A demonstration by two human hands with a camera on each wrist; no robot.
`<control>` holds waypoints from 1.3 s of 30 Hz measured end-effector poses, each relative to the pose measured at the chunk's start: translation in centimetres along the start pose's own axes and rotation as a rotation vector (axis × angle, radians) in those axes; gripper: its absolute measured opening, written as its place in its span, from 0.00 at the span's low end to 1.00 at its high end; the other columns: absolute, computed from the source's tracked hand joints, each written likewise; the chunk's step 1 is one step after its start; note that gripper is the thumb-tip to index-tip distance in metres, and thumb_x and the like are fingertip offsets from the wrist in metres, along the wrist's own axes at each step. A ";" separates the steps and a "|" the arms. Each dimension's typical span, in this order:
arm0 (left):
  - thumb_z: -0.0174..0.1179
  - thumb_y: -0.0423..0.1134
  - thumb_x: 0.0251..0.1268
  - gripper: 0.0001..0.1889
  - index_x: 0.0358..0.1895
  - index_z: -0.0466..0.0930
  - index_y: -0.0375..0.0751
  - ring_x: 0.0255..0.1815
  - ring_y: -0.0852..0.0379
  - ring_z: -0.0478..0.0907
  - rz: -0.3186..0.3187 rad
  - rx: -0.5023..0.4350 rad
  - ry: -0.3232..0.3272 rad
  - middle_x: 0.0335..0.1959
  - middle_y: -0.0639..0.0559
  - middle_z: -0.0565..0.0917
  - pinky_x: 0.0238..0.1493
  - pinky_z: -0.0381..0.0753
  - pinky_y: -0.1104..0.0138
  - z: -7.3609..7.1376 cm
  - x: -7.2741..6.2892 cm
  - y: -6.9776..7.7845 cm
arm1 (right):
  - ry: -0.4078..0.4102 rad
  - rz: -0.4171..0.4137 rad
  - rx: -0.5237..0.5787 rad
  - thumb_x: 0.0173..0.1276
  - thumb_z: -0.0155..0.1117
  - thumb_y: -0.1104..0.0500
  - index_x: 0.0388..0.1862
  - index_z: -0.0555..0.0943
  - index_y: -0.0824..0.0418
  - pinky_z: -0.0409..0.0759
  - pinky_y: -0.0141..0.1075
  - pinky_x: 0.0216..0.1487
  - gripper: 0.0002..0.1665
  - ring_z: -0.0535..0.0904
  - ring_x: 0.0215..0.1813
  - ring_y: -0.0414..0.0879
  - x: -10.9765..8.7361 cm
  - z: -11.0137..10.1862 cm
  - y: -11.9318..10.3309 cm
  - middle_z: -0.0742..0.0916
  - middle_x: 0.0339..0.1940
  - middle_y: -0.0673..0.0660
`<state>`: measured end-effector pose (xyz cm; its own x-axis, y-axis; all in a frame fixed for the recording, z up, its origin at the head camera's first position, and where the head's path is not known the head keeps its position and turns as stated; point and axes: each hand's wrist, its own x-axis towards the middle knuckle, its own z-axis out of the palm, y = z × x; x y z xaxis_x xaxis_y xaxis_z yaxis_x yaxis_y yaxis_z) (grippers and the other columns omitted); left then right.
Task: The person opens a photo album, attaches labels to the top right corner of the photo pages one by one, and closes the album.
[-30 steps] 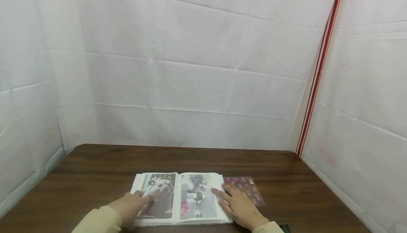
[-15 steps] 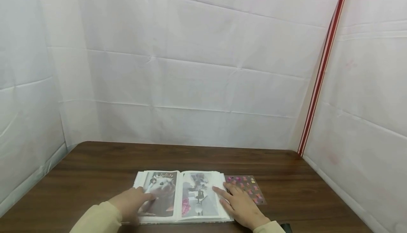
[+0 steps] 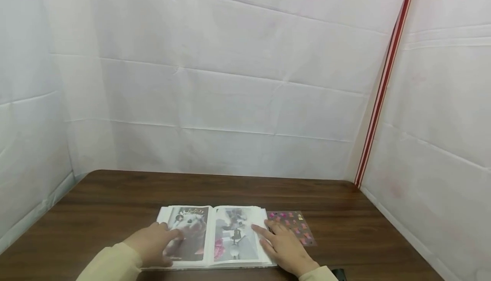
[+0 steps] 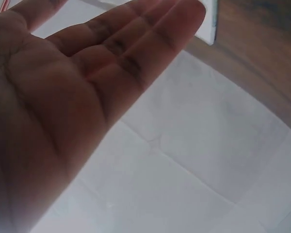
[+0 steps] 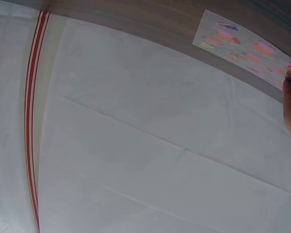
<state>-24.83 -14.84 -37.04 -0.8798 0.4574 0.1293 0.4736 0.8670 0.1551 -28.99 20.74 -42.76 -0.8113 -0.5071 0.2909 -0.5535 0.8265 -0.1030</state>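
Observation:
An open photo album [image 3: 212,257] lies on the brown table, with clear-sleeved pages. Its left page shows a photo of a white furry animal wearing a crown [image 3: 190,225]; the right page has a greyish photo with a pink flower [image 3: 237,234]. My left hand [image 3: 155,243] rests over the left page's outer side, a finger reaching onto the photo. In the left wrist view its fingers [image 4: 150,48] are extended and grip nothing. Fingers spread, my right hand [image 3: 285,247] rests on the right page's outer margin. Only part of it shows at the right wrist view's edge.
A clear sheet of pink and orange stickers [image 3: 297,225] lies right of the album, partly behind my right hand. A small black object [image 3: 339,273] shows by the right sleeve. White cloth walls [image 3: 230,102] enclose the wooden table [image 3: 126,191].
My left hand has shifted slightly on the left page, and its thumb now shows near the lower edge. The right hand and album stay in place; the head view moves a little.

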 end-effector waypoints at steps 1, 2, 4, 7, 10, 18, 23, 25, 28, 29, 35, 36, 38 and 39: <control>0.75 0.45 0.38 0.29 0.50 0.79 0.45 0.36 0.47 0.75 0.008 0.011 0.020 0.35 0.45 0.78 0.35 0.79 0.52 -0.1 -0.1 0.0 | 0.000 -0.002 0.001 0.77 0.41 0.44 0.70 0.67 0.41 0.70 0.61 0.63 0.25 0.71 0.68 0.62 0.1 0.0 -0.1 0.75 0.67 0.62; 0.75 0.47 0.39 0.29 0.50 0.79 0.45 0.36 0.46 0.75 0.025 0.028 0.046 0.35 0.44 0.79 0.35 0.79 0.52 -0.1 -0.1 0.2 | -0.002 -0.003 0.002 0.77 0.41 0.44 0.70 0.67 0.41 0.70 0.61 0.62 0.25 0.71 0.68 0.62 0.2 0.1 -0.2 0.75 0.67 0.62; 0.74 0.50 0.41 0.31 0.53 0.78 0.44 0.42 0.40 0.78 0.053 0.038 0.083 0.41 0.39 0.80 0.39 0.80 0.48 0.0 -0.1 0.6 | -0.002 -0.006 -0.001 0.77 0.41 0.44 0.70 0.68 0.41 0.71 0.61 0.62 0.25 0.71 0.68 0.62 0.3 0.1 -0.3 0.75 0.67 0.62; 0.72 0.52 0.45 0.33 0.57 0.77 0.46 0.50 0.32 0.77 0.102 0.018 0.138 0.52 0.32 0.79 0.43 0.79 0.43 0.3 0.3 1.6 | -0.008 -0.011 0.009 0.77 0.40 0.44 0.70 0.67 0.40 0.71 0.62 0.61 0.25 0.71 0.67 0.63 0.4 0.3 -0.4 0.75 0.68 0.62; 0.70 0.52 0.47 0.35 0.61 0.74 0.46 0.56 0.29 0.74 0.145 0.019 0.178 0.59 0.28 0.74 0.46 0.78 0.39 0.7 1.3 3.3 | -0.011 -0.013 0.019 0.77 0.40 0.44 0.70 0.67 0.40 0.71 0.64 0.60 0.25 0.71 0.67 0.63 0.4 0.3 -0.4 0.75 0.68 0.62; 0.62 0.58 0.56 0.35 0.68 0.67 0.56 0.62 0.38 0.73 0.220 0.109 0.142 0.66 0.36 0.71 0.54 0.78 0.44 2.9 3.7 7.7 | 0.007 -0.030 0.011 0.76 0.43 0.45 0.70 0.68 0.42 0.72 0.65 0.58 0.25 0.72 0.66 0.64 0.5 0.7 -0.5 0.76 0.67 0.63; 0.58 0.63 0.58 0.33 0.67 0.69 0.57 0.62 0.42 0.74 0.227 0.149 0.117 0.65 0.41 0.74 0.55 0.78 0.48 4.3 3.9 7.9 | -0.019 -0.014 0.019 0.77 0.42 0.43 0.70 0.67 0.41 0.71 0.67 0.58 0.25 0.70 0.67 0.65 0.8 0.8 -0.7 0.74 0.68 0.63; 0.56 0.64 0.59 0.32 0.65 0.71 0.58 0.62 0.43 0.74 0.221 0.164 0.117 0.64 0.42 0.75 0.54 0.79 0.49 4.9 3.8 7.6 | -0.028 -0.004 0.025 0.76 0.41 0.43 0.70 0.67 0.40 0.71 0.67 0.58 0.25 0.70 0.68 0.65 0.8 0.8 -0.8 0.74 0.68 0.63; 0.53 0.66 0.60 0.30 0.64 0.72 0.61 0.61 0.45 0.75 0.225 0.205 0.121 0.62 0.42 0.77 0.52 0.80 0.50 5.4 3.7 7.4 | -0.036 0.000 0.034 0.77 0.41 0.42 0.71 0.66 0.40 0.70 0.68 0.58 0.26 0.70 0.68 0.66 0.7 0.7 -1.0 0.74 0.69 0.63; 0.53 0.66 0.60 0.29 0.64 0.73 0.62 0.60 0.45 0.75 0.227 0.214 0.127 0.61 0.42 0.77 0.51 0.81 0.51 5.5 3.7 7.4 | -0.038 -0.001 0.033 0.77 0.40 0.42 0.71 0.66 0.41 0.69 0.68 0.58 0.26 0.70 0.68 0.66 0.7 0.6 -1.0 0.73 0.69 0.63; 0.55 0.64 0.60 0.28 0.63 0.74 0.62 0.58 0.46 0.77 0.220 0.263 0.176 0.60 0.43 0.78 0.50 0.82 0.52 5.2 3.8 7.7 | -0.009 -0.026 0.007 0.77 0.42 0.44 0.71 0.67 0.43 0.72 0.63 0.60 0.26 0.72 0.66 0.63 1.0 0.0 -0.9 0.75 0.68 0.62; 0.56 0.64 0.60 0.28 0.62 0.74 0.62 0.58 0.46 0.77 0.220 0.269 0.187 0.59 0.43 0.78 0.50 0.82 0.52 5.1 3.8 7.8 | 0.002 -0.033 0.006 0.76 0.43 0.44 0.71 0.67 0.44 0.73 0.62 0.59 0.26 0.73 0.65 0.63 1.0 -0.2 -0.8 0.75 0.67 0.62; 0.56 0.64 0.59 0.27 0.62 0.75 0.62 0.58 0.46 0.77 0.227 0.278 0.201 0.59 0.43 0.79 0.50 0.82 0.53 5.1 4.1 8.0 | 0.040 -0.033 0.006 0.75 0.47 0.46 0.70 0.68 0.47 0.74 0.61 0.59 0.26 0.74 0.64 0.61 1.0 -0.5 -0.3 0.76 0.66 0.62; 0.56 0.64 0.59 0.27 0.62 0.75 0.63 0.57 0.47 0.78 0.233 0.282 0.206 0.58 0.43 0.79 0.49 0.82 0.53 5.1 4.2 8.2 | 0.067 -0.023 0.007 0.74 0.49 0.46 0.69 0.69 0.48 0.74 0.59 0.59 0.26 0.75 0.63 0.61 0.9 -0.8 0.0 0.77 0.65 0.61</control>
<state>-24.87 -4.84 -40.26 -0.7104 0.6234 0.3268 0.6039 0.7783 -0.1720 -29.60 20.51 -41.76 -0.7839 -0.5083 0.3565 -0.5736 0.8127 -0.1024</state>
